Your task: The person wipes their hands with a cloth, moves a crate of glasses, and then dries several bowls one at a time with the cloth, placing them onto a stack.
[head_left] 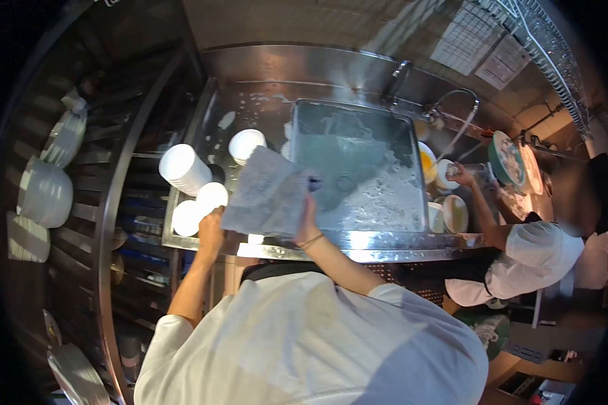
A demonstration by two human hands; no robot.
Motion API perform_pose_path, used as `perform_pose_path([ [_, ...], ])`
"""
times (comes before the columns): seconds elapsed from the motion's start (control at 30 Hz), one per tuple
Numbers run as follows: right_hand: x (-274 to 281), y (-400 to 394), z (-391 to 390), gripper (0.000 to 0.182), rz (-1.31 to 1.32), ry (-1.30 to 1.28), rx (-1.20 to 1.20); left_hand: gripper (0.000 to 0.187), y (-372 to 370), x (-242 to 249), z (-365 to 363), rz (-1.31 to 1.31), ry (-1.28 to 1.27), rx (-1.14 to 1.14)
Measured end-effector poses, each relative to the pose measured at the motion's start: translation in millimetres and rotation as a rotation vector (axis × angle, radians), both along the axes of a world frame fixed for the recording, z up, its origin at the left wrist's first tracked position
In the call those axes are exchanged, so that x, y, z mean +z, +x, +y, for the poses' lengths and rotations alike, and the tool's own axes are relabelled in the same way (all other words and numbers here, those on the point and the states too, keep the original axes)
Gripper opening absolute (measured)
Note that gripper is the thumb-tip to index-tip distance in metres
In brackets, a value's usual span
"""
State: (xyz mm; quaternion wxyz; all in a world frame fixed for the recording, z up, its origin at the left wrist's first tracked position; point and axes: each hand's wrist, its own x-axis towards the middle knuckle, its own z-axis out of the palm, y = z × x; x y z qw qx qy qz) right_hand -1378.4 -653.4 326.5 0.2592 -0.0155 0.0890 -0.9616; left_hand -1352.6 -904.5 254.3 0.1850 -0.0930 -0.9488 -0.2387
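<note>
The grey square tray, wet and dull, is held tilted above the sink edge, beside white bowls.

You wear a white short-sleeved shirt that fills the lower middle of the frame, its sleeves ending above your elbows. A dark strap or collar shows at the shirt's top edge. A thin bracelet circles your right wrist. Both forearms are bare.

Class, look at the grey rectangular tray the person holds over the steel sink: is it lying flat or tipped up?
Tipped up: the grey rectangular tray slants, gripped by both hands at its lower edge.
</note>
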Motion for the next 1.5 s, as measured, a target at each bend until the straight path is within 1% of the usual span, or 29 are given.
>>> perform_pose_path([
  [0.03,15,6,-7,0.05,-0.119,0.238,-0.085,0.026,0,16,8,-0.065,0.021,0.023],
  [0.17,17,9,-34,0.045,-0.096,0.379,-0.24,0.013,-8,41,14,-0.068,-0.131,0.076],
  [0.23,-3,12,-39,0.042,-0.052,0.42,-0.284,0.006,-9,43,15,-0.04,-0.055,0.233],
  [0.33,8,22,-38,0.035,-0.016,0.498,-0.322,0.005,-12,41,10,0.005,-0.016,0.28],
  [0.4,-9,21,-34,0.033,0.017,0.525,-0.311,0.006,-5,63,17,0.016,0.039,0.309],
  [0.53,-5,29,-38,0.033,0.128,0.652,-0.243,0.011,6,97,47,0.123,0.583,0.289],
  [0.57,-8,31,-51,0.032,0.271,0.814,-0.298,0.013,13,100,68,0.032,0.84,0.237],
  [0.6,-13,32,-59,0.031,0.414,0.976,-0.353,0.014,17,81,88,0.158,0.881,0.124],
  [0.63,-21,26,-60,0.034,0.504,1.162,-0.497,0.015,24,98,100,0.101,0.942,0.074],
  [0.67,-12,19,-56,0.034,0.499,1.162,-0.506,0.016,28,117,106,0.043,1.0,0.024],
  [0.73,9,-12,-34,0.039,-0.096,0.705,-0.047,0.017,22,121,96,0.03,1.174,0.106],
  [0.77,13,-22,-22,0.047,-0.114,0.556,0.025,0.019,12,124,94,0.034,1.548,0.021],
  [0.8,17,-20,-15,0.047,-0.11,0.553,0.026,0.022,8,130,90,-0.007,1.838,-0.064],
  [0.87,42,-6,-8,0.049,0.875,1.139,-0.39,0.025,-9,136,87,-0.194,2.071,0.014],
  [0.9,17,14,-4,0.049,0.726,1.065,-0.374,0.032,-17,117,86,-0.27,1.887,0.192],
  [0.93,30,12,1,0.049,0.72,1.061,-0.371,0.038,-17,99,80,-0.54,1.815,0.191],
  [1.0,68,-1,16,0.052,1.733,1.32,-0.136,0.036,1,133,91,-0.947,2.065,0.149],
  [1.03,59,-2,16,0.054,1.855,1.304,-0.172,0.036,2,146,95,-0.955,2.062,0.144],
  [1.1,58,-7,13,0.056,1.782,1.304,-0.269,0.038,2,162,100,-1.106,2.132,0.086],
  [1.13,57,-9,11,0.059,1.706,1.296,-0.365,0.038,-9,145,99,-1.113,2.124,0.084],
  [1.17,56,-11,8,0.059,1.705,1.302,-0.378,0.041,-29,116,97,-0.651,1.63,-0.055],
  [1.2,52,-9,6,0.06,1.458,1.313,-0.329,0.044,-40,100,98,-0.223,1.111,-0.166],
  [1.23,48,-7,2,0.061,1.211,1.309,-0.284,0.046,-36,116,104,-0.158,0.929,-0.104],
  [1.27,44,-4,-1,0.062,0.965,1.29,-0.24,0.046,-30,130,110,-0.162,0.926,-0.114],
  [1.33,42,-8,-2,0.064,0.502,1.215,-0.149,0.044,-26,159,120,-0.421,1.735,0.028],
  [1.37,50,-18,13,0.058,1.494,1.36,-0.338,0.045,-25,172,103,-0.902,1.992,0.03],
  [1.4,45,-16,14,0.058,1.491,1.365,-0.345,0.045,-27,165,103,-0.908,1.987,0.024],
  [1.47,31,-9,13,0.052,1.335,1.336,-0.447,0.042,-31,132,101,-0.818,1.69,0.059],
  [1.5,37,-16,14,0.052,1.339,1.339,-0.447,0.035,-33,113,107,-0.26,1.165,-0.147],
])
